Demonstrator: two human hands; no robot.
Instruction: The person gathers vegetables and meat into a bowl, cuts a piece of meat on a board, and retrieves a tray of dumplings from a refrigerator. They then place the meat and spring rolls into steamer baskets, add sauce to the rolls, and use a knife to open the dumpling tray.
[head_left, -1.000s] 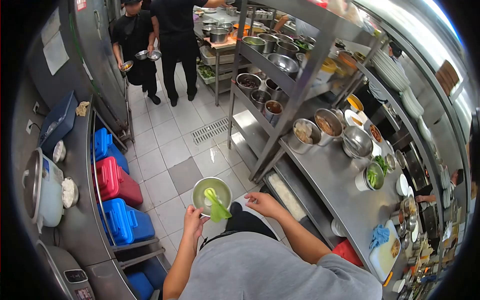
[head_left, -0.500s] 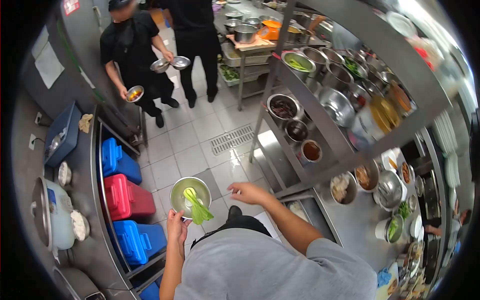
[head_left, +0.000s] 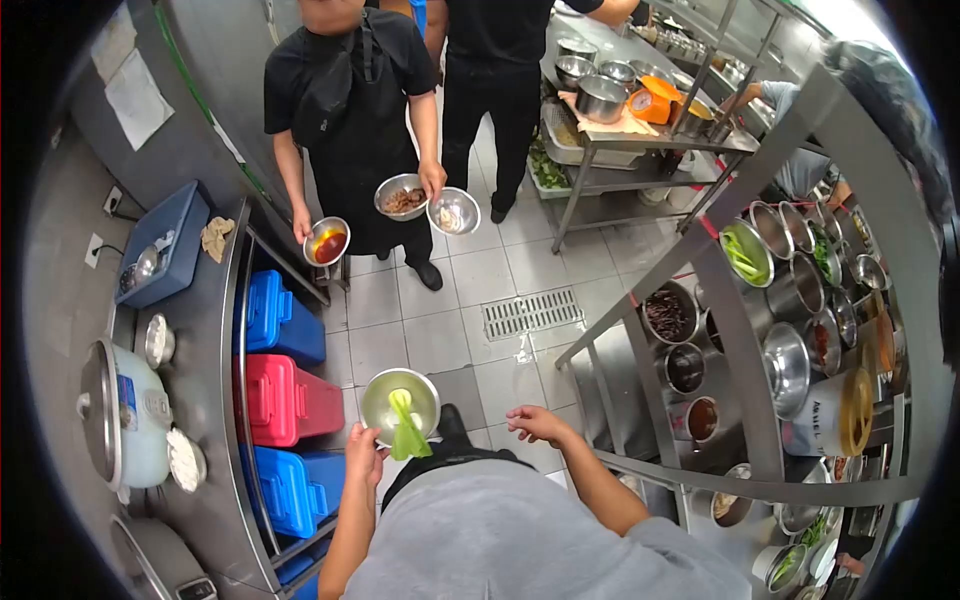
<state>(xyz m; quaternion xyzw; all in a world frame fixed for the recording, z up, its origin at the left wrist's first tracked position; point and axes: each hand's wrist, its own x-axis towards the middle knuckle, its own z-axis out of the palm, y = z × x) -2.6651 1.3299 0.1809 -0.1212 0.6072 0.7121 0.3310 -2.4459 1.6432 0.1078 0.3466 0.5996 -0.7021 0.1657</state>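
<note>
- Over the floor tiles, steel bowl (head_left: pixel 376 395) (landmark) is out in front of the wearer's body, opening up. Left hand (head_left: pixel 364 455) is closed on its near-left rim, thumb and fingers pinching it.
- Green vegetable (head_left: pixel 408 435): pale stem inside the bowl, leafy end over the near rim. Same layout as half a second ago.
- Right hand (head_left: pixel 540 424): right of the bowl, well apart. Half open, fingers loosely curled, nothing visible in it.
- Main change: co-worker (head_left: pixel 345 120) shows much larger, now close beyond the bowl. Less free floor between the two; my read: clearance is the thing to watch, since both carry open bowls.
- Co-worker's load, all beyond the landmark: bowl of red-orange liquid (head_left: pixel 328 242) in one hand; bowl of brown pieces (head_left: pixel 402 197) and bowl with pale bits (head_left: pixel 453 211) at the other.
- View has shifted too: rack (head_left: pixel 745 350) takes up more of the area right of the bowl; cutting board and blue cloth have left the frame. Probably wearer moved forward.
- Floor drain (head_left: pixel 533 314): beyond and right of the bowl. Red bin (head_left: pixel 300 400) is left of it.
- Writing: dark marks on yellow-lidded tub (head_left: pixel 825 415), far right of the bowl, not legible. Wall papers (head_left: pixel 137 100), far left and beyond: unreadable. No brand I can confirm.
</note>
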